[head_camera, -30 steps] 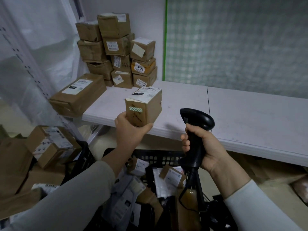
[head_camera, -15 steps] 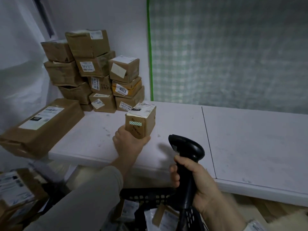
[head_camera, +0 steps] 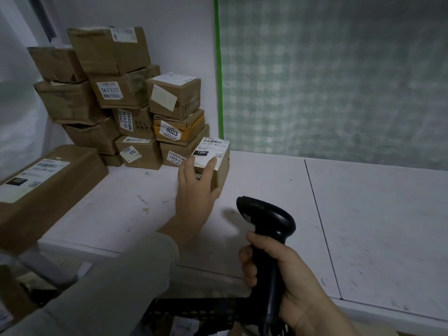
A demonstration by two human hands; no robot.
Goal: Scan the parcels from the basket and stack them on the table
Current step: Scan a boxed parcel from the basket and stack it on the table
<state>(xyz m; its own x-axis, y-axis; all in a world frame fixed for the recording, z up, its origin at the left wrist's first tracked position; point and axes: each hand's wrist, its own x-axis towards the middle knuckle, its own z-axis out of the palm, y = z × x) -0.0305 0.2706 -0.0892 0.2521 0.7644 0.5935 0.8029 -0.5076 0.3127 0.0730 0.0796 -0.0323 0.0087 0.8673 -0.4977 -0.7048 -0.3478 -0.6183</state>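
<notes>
The small parcel [head_camera: 214, 155], stiff cardboard and likely light, is on or just above the desk [head_camera: 266, 180] beside the stack [head_camera: 135, 105], the left hand [head_camera: 196, 190] fingers [head_camera: 210, 167] clamped across its near faces, a sound hold, while the right hand [head_camera: 293, 289] grips the scanner [head_camera: 266, 221].

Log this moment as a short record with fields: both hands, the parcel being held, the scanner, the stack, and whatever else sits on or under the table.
left hand: grips the small parcel
small parcel: label up, beside the bottom right box of the stack, low over the table; contact unclear
right hand: grips the scanner by its handle
long box: at the table's left end
basket: black rim below the table's front edge
</notes>
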